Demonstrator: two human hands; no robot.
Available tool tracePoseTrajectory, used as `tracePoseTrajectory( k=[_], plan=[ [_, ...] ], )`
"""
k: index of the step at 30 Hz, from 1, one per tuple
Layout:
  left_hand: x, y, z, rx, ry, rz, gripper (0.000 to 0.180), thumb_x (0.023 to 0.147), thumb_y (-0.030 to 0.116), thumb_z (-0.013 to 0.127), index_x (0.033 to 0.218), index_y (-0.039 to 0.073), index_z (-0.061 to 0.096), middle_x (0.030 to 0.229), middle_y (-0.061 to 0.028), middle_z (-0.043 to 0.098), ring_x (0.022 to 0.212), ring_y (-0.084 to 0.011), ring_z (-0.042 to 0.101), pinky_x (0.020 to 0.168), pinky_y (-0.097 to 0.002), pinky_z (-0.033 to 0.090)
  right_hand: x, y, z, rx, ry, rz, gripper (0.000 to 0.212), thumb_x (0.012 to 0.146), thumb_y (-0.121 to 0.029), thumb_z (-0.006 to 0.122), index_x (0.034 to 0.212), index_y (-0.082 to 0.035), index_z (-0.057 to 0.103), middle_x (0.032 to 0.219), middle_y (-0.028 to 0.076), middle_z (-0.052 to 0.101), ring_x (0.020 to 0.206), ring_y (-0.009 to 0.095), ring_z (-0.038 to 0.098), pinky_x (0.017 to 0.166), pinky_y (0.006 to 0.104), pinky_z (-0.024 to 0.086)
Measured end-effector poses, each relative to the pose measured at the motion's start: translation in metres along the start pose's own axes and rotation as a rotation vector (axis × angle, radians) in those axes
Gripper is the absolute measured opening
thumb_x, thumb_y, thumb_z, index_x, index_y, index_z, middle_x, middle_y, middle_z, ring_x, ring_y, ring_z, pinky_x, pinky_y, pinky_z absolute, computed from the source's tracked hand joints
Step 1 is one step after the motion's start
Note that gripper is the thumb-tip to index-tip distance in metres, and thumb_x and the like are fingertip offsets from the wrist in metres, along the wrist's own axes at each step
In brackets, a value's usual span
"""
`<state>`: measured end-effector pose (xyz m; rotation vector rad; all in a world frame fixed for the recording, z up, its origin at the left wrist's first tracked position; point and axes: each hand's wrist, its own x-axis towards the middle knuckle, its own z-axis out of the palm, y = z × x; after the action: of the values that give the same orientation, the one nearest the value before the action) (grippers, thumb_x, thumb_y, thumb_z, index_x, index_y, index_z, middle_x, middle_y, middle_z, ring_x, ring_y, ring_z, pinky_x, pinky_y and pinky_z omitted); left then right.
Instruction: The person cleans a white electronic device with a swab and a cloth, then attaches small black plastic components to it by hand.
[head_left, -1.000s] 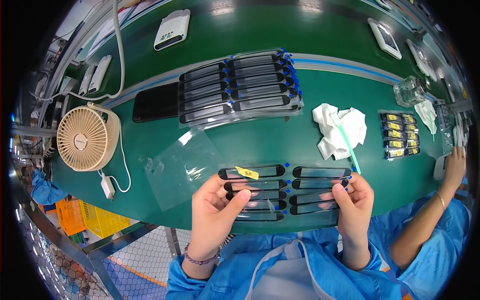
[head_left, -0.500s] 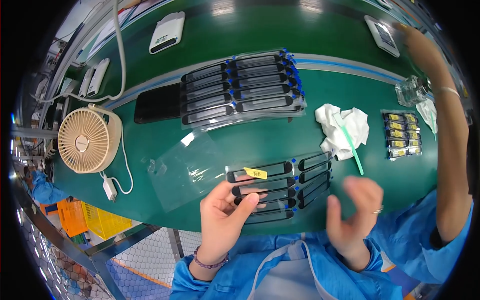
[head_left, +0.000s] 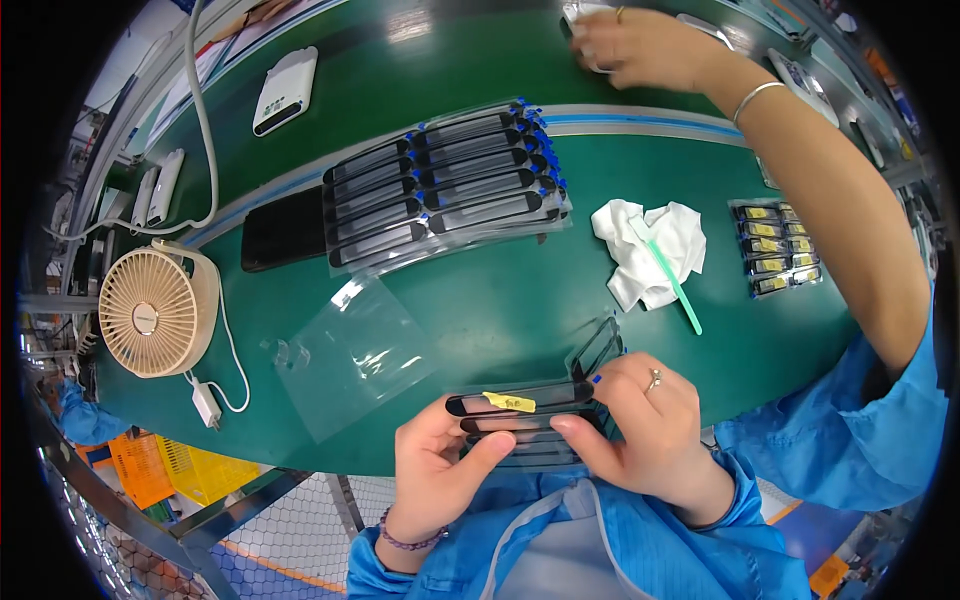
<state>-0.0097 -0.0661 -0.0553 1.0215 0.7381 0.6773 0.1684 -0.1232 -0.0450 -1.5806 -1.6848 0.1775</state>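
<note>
Held sheet: The clear plastic sheet with black-framed oblong strips [head_left: 530, 424] was above the near edge of the smooth green table [head_left: 500, 290], between the two hands and touching both.
Left grip: The bare left hand [head_left: 440, 462] pinched the left end of this sheet; its thumb lay on the upper face, and the other fingers were mostly behind.
Right grip: The bare right hand [head_left: 650, 425], wearing a silver-coloured ring [head_left: 655, 379], pinched the sheet near its middle, with the thumb tip on the right end of a strip. Its hidden fingers could not be told exactly.
Raised part: One portion of the sheet stood at a slant just beyond the right forefinger.
Yellow label: A small yellow paper label [head_left: 510, 402] lay on the farthest strip of the flat portion, between both grips.
Far side: A pile of similar strip sheets [head_left: 450, 190] rested partly against a flat black rectangular object [head_left: 285, 230].
Left side: A thin transparent film [head_left: 360, 350] lay near a round beige plastic fan [head_left: 147, 310].
Right side: A crumpled white cloth [head_left: 640, 250] lay under a slim pale-green stick [head_left: 675, 285]; farther right was a small sheet of dark pieces with yellow labels [head_left: 768, 247].
Co-worker: Another person's hand [head_left: 640, 50] reached over the far green surface.
</note>
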Motion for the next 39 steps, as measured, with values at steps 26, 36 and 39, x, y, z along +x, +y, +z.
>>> tracePoseTrajectory(
  k=[26, 36, 39],
  plan=[
    [0.032, 0.005, -0.02, 0.532, 0.017, -0.22, 0.026, 0.085, 0.018, 0.061, 0.07, -0.003, 0.059, 0.052, -0.009, 0.059, 0.054, -0.0118, 0.063, 0.043, -0.0223, 0.041, -0.013, 0.016, 0.028, -0.174, 0.009, -0.468, 0.024, 0.06, -0.016, 0.078, 0.071, -0.006, 0.058, 0.062, 0.001, 0.053, 0.055, 0.016, 0.054, 0.046, 0.0247, 0.04],
    [0.032, 0.011, -0.018, 1.265, 0.295, 0.65, 0.027, 0.066, 0.018, 0.074, 0.088, 0.008, 0.062, 0.095, -0.007, 0.06, 0.085, -0.0262, 0.056, 0.076, -0.0347, 0.043, -0.017, 0.025, 0.024, -0.318, -0.127, -0.568, 0.021, 0.072, -0.011, 0.068, 0.066, -0.01, 0.049, 0.071, 0.001, 0.056, 0.073, 0.013, 0.057, 0.057, 0.0236, 0.041],
    [-0.006, -0.006, -0.036, 1.217, 0.159, 0.808, 0.027, 0.066, 0.017, 0.074, 0.09, 0.009, 0.064, 0.092, -0.004, 0.062, 0.085, -0.0227, 0.059, 0.072, -0.035, 0.046, -0.015, 0.027, 0.02, -0.203, -0.196, -0.41, 0.021, 0.062, -0.013, 0.073, 0.076, -0.007, 0.058, 0.072, 0.003, 0.058, 0.07, 0.018, 0.058, 0.055, 0.0273, 0.042]
  ],
)
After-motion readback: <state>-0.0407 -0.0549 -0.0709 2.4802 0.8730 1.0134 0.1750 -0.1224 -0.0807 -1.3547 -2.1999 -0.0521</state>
